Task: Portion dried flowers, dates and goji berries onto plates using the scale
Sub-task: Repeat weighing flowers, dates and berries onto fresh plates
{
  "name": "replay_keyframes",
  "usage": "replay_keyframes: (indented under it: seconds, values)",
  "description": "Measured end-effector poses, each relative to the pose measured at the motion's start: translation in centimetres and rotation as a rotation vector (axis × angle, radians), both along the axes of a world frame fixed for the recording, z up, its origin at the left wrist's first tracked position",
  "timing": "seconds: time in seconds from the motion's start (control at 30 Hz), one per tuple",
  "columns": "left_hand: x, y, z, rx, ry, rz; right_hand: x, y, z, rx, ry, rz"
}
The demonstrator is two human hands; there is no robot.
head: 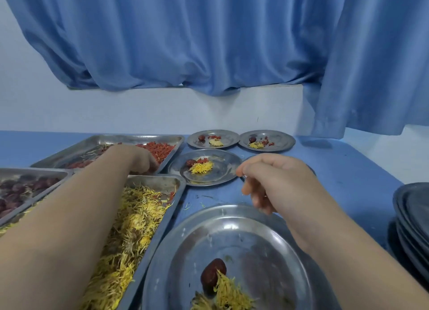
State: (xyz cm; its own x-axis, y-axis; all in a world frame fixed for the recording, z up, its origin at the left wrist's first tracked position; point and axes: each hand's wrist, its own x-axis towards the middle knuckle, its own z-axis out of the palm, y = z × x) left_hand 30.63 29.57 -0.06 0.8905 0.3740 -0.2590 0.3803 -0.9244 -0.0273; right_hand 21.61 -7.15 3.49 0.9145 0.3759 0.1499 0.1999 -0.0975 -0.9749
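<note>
The left arm stretches forward across the tray of dried flowers (134, 221), forearm low over the yellow heap. The left hand (144, 161) dips palm-down into the near corner of the far tray (102, 140), among the goji berries (160, 148). Its fingertips are hidden behind the knuckles, so I cannot tell whether they are closed on any berries.

The right hand (278, 182) hovers above the blue counter (348, 170), just right of the middle plate (222, 172). The wrist is bent and the fingers are loosely curled downward, with the thumb and forefinger tips drawn close together (they are blurred, so whether they pinch something cannot be told).

Directly below the camera lies the near plate (255, 240), bearing one date (212, 273) that touches a small tuft of flowers (229, 295). The middle plate carries a date, flowers and a few berries, as do two far plates (227, 137) by the wall. A tray of dates (27, 189) sits at the left edge, and stacked plates (413, 212) stand at the right.
</note>
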Motion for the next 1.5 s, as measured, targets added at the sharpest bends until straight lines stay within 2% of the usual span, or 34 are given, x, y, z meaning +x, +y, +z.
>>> replay_keyframes:
  seconds: [0.23,0.53,0.8,1.07,1.23,1.37,1.5]
  values:
    - [0.0,0.4,-0.4,0.028,-0.122,0.024,-0.1,0.7,-0.4,-0.019,-0.019,0.020]
    - [0.1,-0.5,-0.7,0.070,-0.080,-0.005,-0.1,1.1,-0.9,-0.058,-0.013,0.000]
    - [-0.2,-1.3,-0.1,0.113,-0.103,0.058,-0.1,1.0,-0.9,-0.069,-0.040,-0.003]
    - [-0.2,-1.0,0.1,0.051,-0.135,0.017,-0.2,1.4,-1.2,-0.063,-0.066,-0.008]
    - [-0.1,-0.8,0.0,0.035,-0.077,0.040,-0.1,1.4,-1.3,-0.063,-0.085,-0.007]
    - [0.0,-0.9,0.0,0.021,-0.108,0.045,0.0,1.5,-1.6,-0.061,-0.097,-0.028]
    - [0.0,-0.4,0.2,-0.071,-0.224,0.094,-0.2,1.6,-1.7,-0.097,-0.151,-0.030]
